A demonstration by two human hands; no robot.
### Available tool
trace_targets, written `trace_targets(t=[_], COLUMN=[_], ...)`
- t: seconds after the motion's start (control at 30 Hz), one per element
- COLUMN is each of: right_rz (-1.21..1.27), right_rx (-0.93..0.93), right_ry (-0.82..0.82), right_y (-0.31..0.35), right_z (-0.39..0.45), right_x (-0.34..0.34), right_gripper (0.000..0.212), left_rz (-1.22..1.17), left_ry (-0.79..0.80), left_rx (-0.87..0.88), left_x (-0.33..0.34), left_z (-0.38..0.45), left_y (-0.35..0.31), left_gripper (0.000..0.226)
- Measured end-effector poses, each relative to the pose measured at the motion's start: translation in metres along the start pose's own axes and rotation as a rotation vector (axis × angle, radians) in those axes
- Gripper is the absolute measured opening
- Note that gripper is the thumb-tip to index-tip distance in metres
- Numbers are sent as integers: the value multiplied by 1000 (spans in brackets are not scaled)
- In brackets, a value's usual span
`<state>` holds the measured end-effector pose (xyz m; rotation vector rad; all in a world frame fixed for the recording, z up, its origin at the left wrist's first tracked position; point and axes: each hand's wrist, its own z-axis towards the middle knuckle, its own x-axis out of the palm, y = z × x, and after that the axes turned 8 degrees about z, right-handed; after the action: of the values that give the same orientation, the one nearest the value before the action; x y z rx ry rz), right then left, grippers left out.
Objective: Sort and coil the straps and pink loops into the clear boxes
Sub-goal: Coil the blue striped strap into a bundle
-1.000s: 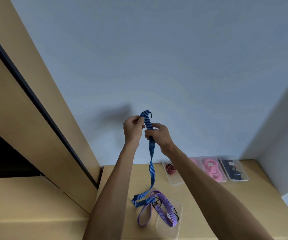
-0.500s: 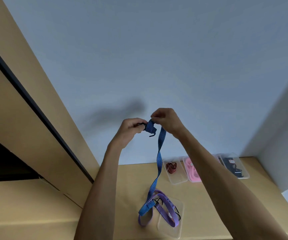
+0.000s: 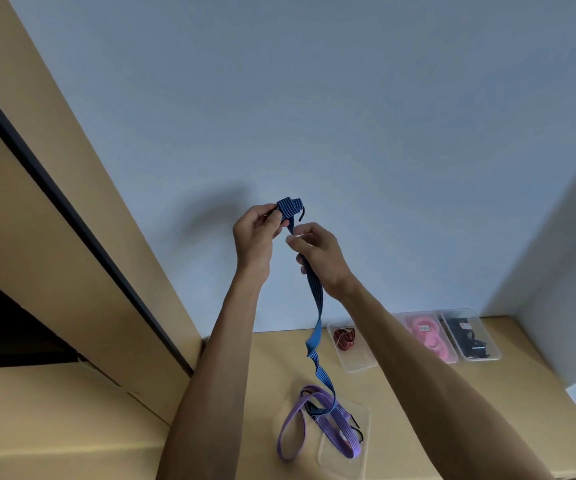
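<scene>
Both hands, left [image 3: 257, 237] and right [image 3: 317, 254], grip one blue strap [image 3: 316, 299]; four clear boxes [image 3: 352, 358]

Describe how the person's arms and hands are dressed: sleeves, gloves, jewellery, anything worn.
Both forearms are bare as far as the frame shows, with no sleeve in view. The left hand and right hand wear no gloves; no watch, ring or bracelet is visible on the sides shown.

The right forearm [image 3: 428, 368] covers the near side of the pink loops' box [image 3: 430, 336]. The little label [image 3: 424, 328] there is too small to read. Both arms run off the bottom edge, and the table [image 3: 508, 403] runs off with them.
</scene>
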<state>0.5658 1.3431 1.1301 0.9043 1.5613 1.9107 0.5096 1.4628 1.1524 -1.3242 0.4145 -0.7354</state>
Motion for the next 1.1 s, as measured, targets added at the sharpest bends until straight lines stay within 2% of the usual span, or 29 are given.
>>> trace_targets(t=[0.1, 0.27, 0.4, 0.47, 0.57, 0.6, 0.7, 0.87, 0.97, 1.03, 1.1], right_rz=[-109, 36, 83, 65, 21, -7, -150, -688, -834, -829, -803], right_rx=[-118, -227, -327, -373, -405, -397, -344, -303, -380, -337, -254], right_ry=[3, -107, -98, -112, -116, -132, -222, -206, -144, -100, -83], right_y=[13, 45, 69, 78, 81, 77, 55, 24, 23, 24, 25], right_z=[5, 7, 1, 0, 1, 1, 1, 4, 6, 9, 14], right_x=[5, 12, 20, 24, 27, 27, 21, 12, 10, 4, -5], right_gripper=[4, 23, 28, 25, 7, 5, 20, 33, 31, 28, 24], left_rz=[13, 13, -69, -61, 3, 24, 153, 540, 842, 913, 852], left_ry=[-28, -59, -101, -107, -71, -56, -88, -214, -22, 157, 298], left_rx=[77, 201, 228, 259, 301, 304, 317, 395, 490, 418, 301], left_x=[1, 5, 9, 12, 14, 14, 12, 4, -7, -13, -19], left_z=[1, 6, 6, 7, 9, 9, 10, 0, 0, -1, -2], left_y=[-12, -34, -47, -53, -58, -56, -42, -4, 16, 21, 21], left_gripper=[10, 11, 10, 10, 12, 12, 11, 10, 18, 27, 30])
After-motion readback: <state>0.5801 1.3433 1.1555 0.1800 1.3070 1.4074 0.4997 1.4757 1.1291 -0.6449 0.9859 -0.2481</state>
